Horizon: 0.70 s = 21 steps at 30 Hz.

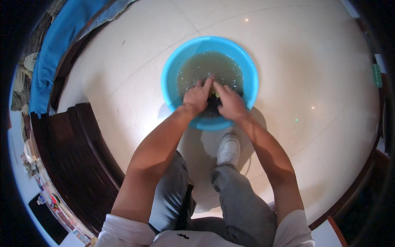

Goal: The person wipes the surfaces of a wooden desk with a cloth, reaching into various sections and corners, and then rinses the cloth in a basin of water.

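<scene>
A round blue plastic basin (172, 55) stands on the floor before me, with murky brownish water (205, 63) in it. My left hand (197, 96) is over the near half of the water, its index finger stretched forward. My right hand (230, 102) is close beside it, blurred, with the fingertips of both hands almost meeting. Between the hands shows a small yellow-green thing (217, 95), too blurred to name. Under them the water is dark; whether this is shadow or a sunken thing I cannot tell. Whether either hand grips something is unclear.
Pale floor tiles (296, 71) surround the basin. My white shoe (229, 148) is just behind its near rim. Dark wooden furniture (77, 148) is at the left, with blue fabric (58, 46) beyond it. A dark skirting edge (355, 188) runs along the right.
</scene>
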{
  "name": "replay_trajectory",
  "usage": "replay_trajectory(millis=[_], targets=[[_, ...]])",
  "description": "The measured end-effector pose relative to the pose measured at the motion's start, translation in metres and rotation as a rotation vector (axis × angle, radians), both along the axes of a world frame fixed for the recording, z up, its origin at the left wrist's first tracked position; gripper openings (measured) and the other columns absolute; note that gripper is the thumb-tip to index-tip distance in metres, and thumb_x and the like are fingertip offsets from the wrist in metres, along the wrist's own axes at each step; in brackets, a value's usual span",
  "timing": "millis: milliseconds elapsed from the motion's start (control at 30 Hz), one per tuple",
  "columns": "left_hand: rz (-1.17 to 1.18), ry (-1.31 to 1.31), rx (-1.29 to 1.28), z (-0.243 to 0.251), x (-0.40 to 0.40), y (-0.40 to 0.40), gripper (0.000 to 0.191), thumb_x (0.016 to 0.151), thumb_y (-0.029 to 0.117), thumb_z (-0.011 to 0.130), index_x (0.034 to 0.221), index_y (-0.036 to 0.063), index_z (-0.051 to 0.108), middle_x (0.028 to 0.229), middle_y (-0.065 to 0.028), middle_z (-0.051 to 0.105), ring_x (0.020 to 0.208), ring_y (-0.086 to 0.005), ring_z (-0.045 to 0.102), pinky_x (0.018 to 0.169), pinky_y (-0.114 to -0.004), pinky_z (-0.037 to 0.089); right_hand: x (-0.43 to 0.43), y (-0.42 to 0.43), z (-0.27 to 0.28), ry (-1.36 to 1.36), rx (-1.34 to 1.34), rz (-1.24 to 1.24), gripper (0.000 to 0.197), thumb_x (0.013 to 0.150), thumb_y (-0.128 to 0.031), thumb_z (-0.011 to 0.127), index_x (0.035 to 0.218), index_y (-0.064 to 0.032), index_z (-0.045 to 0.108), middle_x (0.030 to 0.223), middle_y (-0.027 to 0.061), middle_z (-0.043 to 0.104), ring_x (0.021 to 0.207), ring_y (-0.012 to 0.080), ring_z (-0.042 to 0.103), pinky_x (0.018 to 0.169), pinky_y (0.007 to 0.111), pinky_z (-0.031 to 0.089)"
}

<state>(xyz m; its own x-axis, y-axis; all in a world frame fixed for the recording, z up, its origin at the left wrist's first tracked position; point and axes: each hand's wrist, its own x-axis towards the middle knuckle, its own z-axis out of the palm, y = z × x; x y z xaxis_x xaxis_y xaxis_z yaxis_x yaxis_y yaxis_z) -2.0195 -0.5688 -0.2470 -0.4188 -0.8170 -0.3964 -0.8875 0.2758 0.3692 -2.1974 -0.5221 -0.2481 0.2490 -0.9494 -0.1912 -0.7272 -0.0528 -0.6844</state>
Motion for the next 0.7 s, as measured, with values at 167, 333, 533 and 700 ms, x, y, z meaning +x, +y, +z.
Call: replay_trajectory(millis=[167,333,533,700], targets=[[0.267,0.238,0.034,0.000,0.010,-0.014,0.056,0.080,-0.002,0.061,0.134,0.0078,0.054,0.096,-0.0178,0.074,0.101,-0.0385,0.070,0.088,-0.049,0.056,-0.016,-0.026,0.006,-0.411,0.238,-0.434,0.060,0.078,-0.016,0.077,0.133,-0.0035,0.056,0.109,0.0163,0.071,0.099,0.0263,0.068,0.090,0.035,0.053],[0.257,0.511,0.107,-0.005,0.018,-0.017,0.057,0.078,0.001,0.066,0.133,0.0041,0.055,0.117,-0.0214,0.069,0.114,-0.0388,0.064,0.099,-0.045,0.051,-0.007,-0.034,0.019,-0.813,0.355,-0.453,0.049,0.085,-0.010,0.075,0.131,-0.0011,0.058,0.116,0.0140,0.065,0.098,0.0185,0.066,0.087,0.030,0.053],[0.166,0.289,0.156,0.001,0.010,-0.007,0.087,0.074,0.009,0.073,0.152,0.0112,0.033,0.155,-0.0250,0.036,0.140,-0.0435,0.041,0.118,-0.049,0.035,0.014,-0.036,0.023,-0.693,0.280,-0.247,0.049,0.081,-0.006,0.077,0.127,0.0004,0.060,0.126,0.0143,0.062,0.104,0.0243,0.068,0.091,0.032,0.053],[-0.037,0.068,0.026,-0.009,0.007,0.000,0.117,0.072,0.029,0.081,0.161,0.0092,0.008,0.165,-0.0257,0.014,0.152,-0.0439,0.019,0.124,-0.056,0.018,0.024,-0.039,-0.004,0.187,-0.021,0.143,0.107,0.070,-0.021,0.082,0.160,-0.0169,0.025,0.161,0.0223,0.029,0.149,0.0479,0.023,0.124,0.053,0.020]])
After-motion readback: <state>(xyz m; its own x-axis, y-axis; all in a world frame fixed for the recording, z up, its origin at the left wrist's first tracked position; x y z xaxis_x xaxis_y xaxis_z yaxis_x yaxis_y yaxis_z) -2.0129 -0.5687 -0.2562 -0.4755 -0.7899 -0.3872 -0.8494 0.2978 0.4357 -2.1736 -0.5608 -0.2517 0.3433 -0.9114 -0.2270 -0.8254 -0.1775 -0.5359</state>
